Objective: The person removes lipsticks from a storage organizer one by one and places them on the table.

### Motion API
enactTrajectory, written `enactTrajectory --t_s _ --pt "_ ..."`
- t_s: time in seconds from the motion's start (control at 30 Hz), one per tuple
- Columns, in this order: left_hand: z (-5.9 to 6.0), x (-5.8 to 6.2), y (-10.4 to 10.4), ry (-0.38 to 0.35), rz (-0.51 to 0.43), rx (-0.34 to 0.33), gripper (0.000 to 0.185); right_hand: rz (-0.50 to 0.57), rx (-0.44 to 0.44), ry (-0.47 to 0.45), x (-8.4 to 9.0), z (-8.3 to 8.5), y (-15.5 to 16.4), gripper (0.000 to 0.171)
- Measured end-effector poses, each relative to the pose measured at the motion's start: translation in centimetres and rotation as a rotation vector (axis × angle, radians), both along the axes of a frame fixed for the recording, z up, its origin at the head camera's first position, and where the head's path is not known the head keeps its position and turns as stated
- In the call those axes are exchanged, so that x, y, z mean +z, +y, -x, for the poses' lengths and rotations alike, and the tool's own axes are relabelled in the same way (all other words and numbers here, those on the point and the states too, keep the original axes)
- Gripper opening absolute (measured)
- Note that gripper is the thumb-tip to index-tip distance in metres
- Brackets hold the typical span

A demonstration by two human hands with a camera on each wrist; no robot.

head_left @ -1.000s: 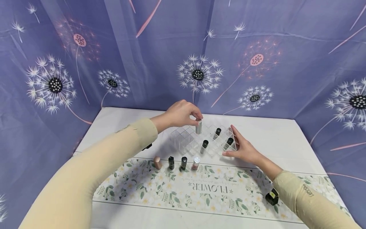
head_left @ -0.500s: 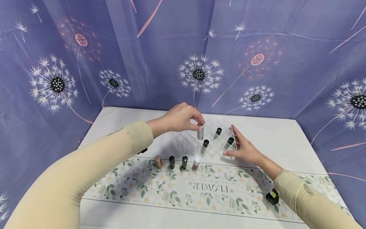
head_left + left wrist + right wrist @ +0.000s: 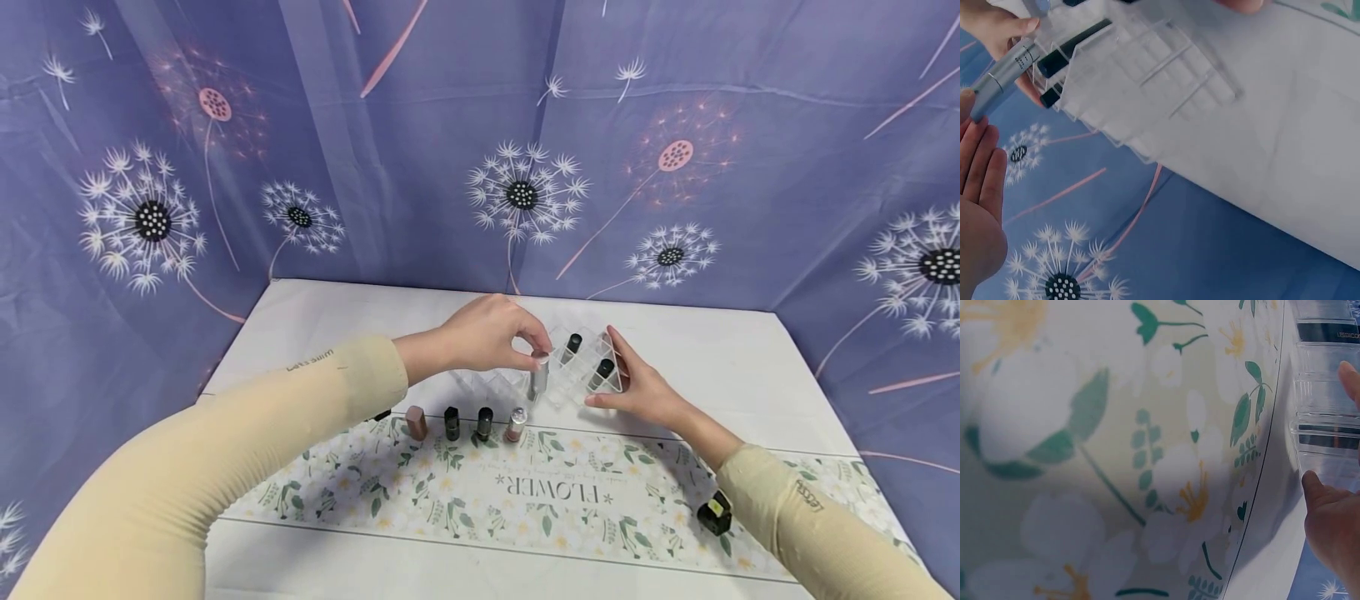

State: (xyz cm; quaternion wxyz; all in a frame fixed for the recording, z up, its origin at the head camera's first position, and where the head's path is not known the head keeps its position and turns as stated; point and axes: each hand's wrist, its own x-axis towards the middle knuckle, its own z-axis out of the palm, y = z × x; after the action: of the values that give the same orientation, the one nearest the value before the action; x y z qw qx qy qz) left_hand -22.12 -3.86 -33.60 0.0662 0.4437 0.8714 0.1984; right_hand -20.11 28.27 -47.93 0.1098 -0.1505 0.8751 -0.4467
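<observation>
A: While the silver tube [image 3: 537, 377] stands upright over the clear grid organizer [image 3: 558, 392], who has it?

B: Left hand [image 3: 483, 337], fingertips pinching the cap from above. The tube is at the organizer's near middle; its lower end sits down among the cells. In the left wrist view the same tube [image 3: 1002, 76] lies across the organizer's edge [image 3: 1147, 75], held in the fingers.

A: Right hand?

B: Right hand [image 3: 637, 387] rests against the organizer's right side, fingers straight and spread along the wall, thumb at the near corner. Nothing gripped. The right wrist view shows the thumb [image 3: 1322, 506] against the clear wall [image 3: 1329, 434].

A: What's already in the organizer?

B: Two dark-capped tubes towards the right: one far [image 3: 572, 346], one nearer [image 3: 602, 372]. Both lean slightly. Can't tell if a third is hidden behind the silver one.

A: Outside it?

B: A row of four just near-left of the organizer, along the far edge of the floral runner [image 3: 525, 500]: a rose-gold tube [image 3: 415, 422] at the left, two black ones [image 3: 451, 423] [image 3: 484, 423], then a pink glittery one [image 3: 515, 424] at the right. All upright, close together, not touching.

A: Anything else?

B: A small black item [image 3: 713, 515] on the runner beside the right sleeve, well apart from the rest. White table [image 3: 750, 367], purple dandelion-print cloth [image 3: 450, 125] behind it and at both sides.
</observation>
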Motion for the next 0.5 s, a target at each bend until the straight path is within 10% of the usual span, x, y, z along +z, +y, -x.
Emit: enactTrajectory --t_s 0.5 --pt "-1.8 -1.6 1.5 -0.008 0.040 -0.042 0.019 -0.008 -0.004 -0.003 0.1 -0.2 0.0 0.127"
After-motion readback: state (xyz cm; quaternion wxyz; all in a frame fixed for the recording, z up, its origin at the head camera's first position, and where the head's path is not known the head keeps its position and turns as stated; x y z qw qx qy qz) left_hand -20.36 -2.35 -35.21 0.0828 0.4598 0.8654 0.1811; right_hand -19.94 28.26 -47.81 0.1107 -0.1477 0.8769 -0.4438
